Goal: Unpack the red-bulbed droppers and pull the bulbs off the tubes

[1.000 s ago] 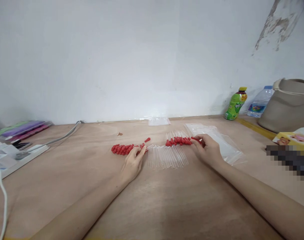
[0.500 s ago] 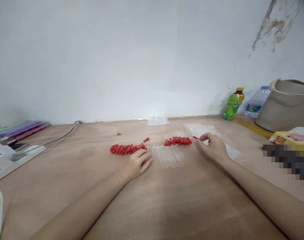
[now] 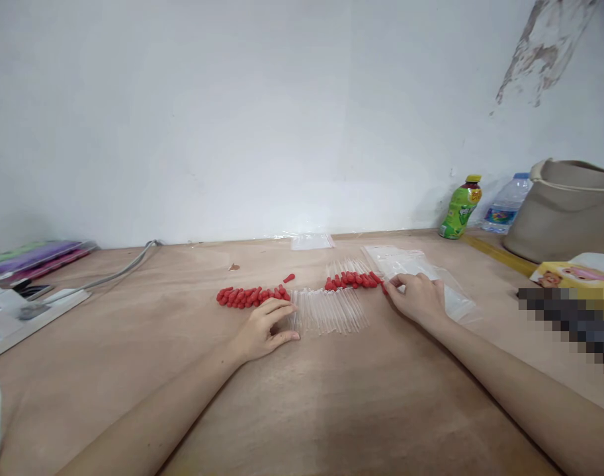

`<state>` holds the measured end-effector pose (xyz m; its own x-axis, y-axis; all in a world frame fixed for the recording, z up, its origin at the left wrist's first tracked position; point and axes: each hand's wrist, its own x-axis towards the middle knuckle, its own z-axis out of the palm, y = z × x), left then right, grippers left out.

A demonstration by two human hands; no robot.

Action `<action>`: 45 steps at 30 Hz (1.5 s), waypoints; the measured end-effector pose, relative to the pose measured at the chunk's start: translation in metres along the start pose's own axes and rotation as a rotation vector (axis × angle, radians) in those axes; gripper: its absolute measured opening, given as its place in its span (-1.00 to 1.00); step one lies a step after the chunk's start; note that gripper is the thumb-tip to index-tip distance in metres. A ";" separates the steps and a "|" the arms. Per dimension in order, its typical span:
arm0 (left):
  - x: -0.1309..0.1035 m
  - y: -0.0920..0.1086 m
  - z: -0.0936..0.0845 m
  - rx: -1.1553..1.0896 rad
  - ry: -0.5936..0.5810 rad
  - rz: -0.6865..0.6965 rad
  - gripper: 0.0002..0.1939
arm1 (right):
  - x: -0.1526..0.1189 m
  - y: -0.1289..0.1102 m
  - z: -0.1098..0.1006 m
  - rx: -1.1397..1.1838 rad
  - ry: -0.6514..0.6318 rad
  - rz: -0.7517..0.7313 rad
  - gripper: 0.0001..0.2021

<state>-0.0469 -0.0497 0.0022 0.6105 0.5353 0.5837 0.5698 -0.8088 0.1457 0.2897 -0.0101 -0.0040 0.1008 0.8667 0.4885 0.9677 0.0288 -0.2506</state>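
My left hand [image 3: 262,332] rests at the left edge of a row of thin clear tubes [image 3: 329,311], thumb and fingers apart, with nothing visible in its grasp. Behind its fingers is a cluster of red rubber bulbs [image 3: 252,297], and one loose red bulb [image 3: 289,278] lies a little farther back. At the right end of a second row of red rubber bulbs [image 3: 351,281], my right hand [image 3: 418,297] pinches a single red rubber bulb [image 3: 384,287], mostly hidden by the fingertips. More clear tubes [image 3: 348,266] stick out behind that second row.
Clear plastic bags [image 3: 405,259] lie behind my right hand, and another bag [image 3: 311,242] is by the wall. A green bottle [image 3: 461,208], a water bottle [image 3: 505,205] and a grey bucket [image 3: 564,211] stand at right. A power strip [image 3: 58,305] with cables sits at left.
My right hand has lowered the red bulb to the right end of the second row. My left hand has moved slightly left, and its thumb and fingers have spread.
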 end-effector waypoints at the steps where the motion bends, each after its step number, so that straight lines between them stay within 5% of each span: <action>1: 0.000 -0.001 0.000 0.004 0.001 -0.005 -0.58 | 0.000 0.000 0.000 0.019 0.019 -0.004 -0.72; 8: 0.003 -0.002 0.006 -0.011 0.003 -0.027 -0.63 | 0.004 -0.016 0.002 0.138 0.064 -0.257 -0.74; 16: 0.007 -0.001 0.010 -0.009 0.094 0.074 -0.61 | 0.011 -0.034 0.013 0.087 0.066 -0.321 -0.79; 26: 0.007 0.002 0.007 0.123 0.152 0.095 -0.67 | 0.017 -0.051 -0.002 0.451 0.299 -0.012 -0.74; 30: 0.010 0.008 0.008 0.264 0.245 0.086 -0.60 | -0.001 -0.057 -0.010 0.626 0.263 -0.252 -0.76; 34: 0.014 0.015 0.010 0.381 0.248 0.139 -0.55 | -0.032 -0.062 -0.016 0.506 0.123 -0.582 -0.79; 45: 0.018 0.023 0.022 0.406 0.195 0.185 -0.84 | -0.047 -0.081 -0.032 0.279 0.149 -0.686 -0.79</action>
<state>-0.0109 -0.0533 -0.0018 0.6299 0.3045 0.7145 0.6533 -0.7053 -0.2753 0.2141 -0.0694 0.0198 -0.4538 0.5334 0.7139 0.7325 0.6795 -0.0421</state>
